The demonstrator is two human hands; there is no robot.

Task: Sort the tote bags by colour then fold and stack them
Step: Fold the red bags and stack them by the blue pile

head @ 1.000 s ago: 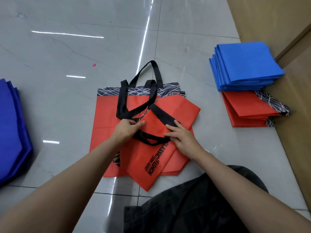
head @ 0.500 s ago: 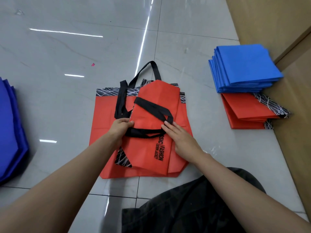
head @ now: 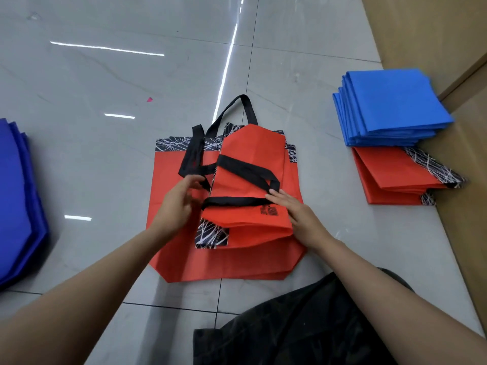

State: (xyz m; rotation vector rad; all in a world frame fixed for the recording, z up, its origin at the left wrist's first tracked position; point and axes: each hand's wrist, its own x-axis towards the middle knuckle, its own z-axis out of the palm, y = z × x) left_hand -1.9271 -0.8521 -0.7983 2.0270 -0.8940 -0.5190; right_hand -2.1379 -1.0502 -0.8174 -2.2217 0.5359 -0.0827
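Nearest, at the lower edge: dark garment [head: 303, 325] over the person's lap, both forearms reaching out past it. Left hand [head: 176, 204]: grip apart, fingers loosely spread and blurred, just beside the left edge of the folded red tote [head: 250, 164]; half a second back it pinches the black strap there, now it holds nothing, and whether a fingertip brushes a strap cannot be told. Right hand [head: 297, 217]: grip apart, fingers straight and flat, pressing the packet's right side where the black strap [head: 234, 201] crosses it, much as in both earlier views. Folded red tote: lies on the flat red tote [head: 179, 248], toward its right half; a second back it sits askew with its lettering readable, then squared into a long strip; now its near end is doubled over, so the packet is shorter, a patterned flap shows under its left corner, and only a smudge of print remains near the fold. Flat red tote: unfolded on the floor [head: 105, 83], patterned band at its far edge, one handle loop [head: 245, 106] reaching beyond. Farther right, by the wooden wall [head: 434, 30]: red stack [head: 395, 177], folded; blue stack [head: 395, 106] just behind, touching or overlapping its far edge. Far left: dark blue pile [head: 18, 193], partly out of frame. Judgement: this fold looks nearly finished; the packet likely goes to the red stack next, and the flat tote remains unfolded
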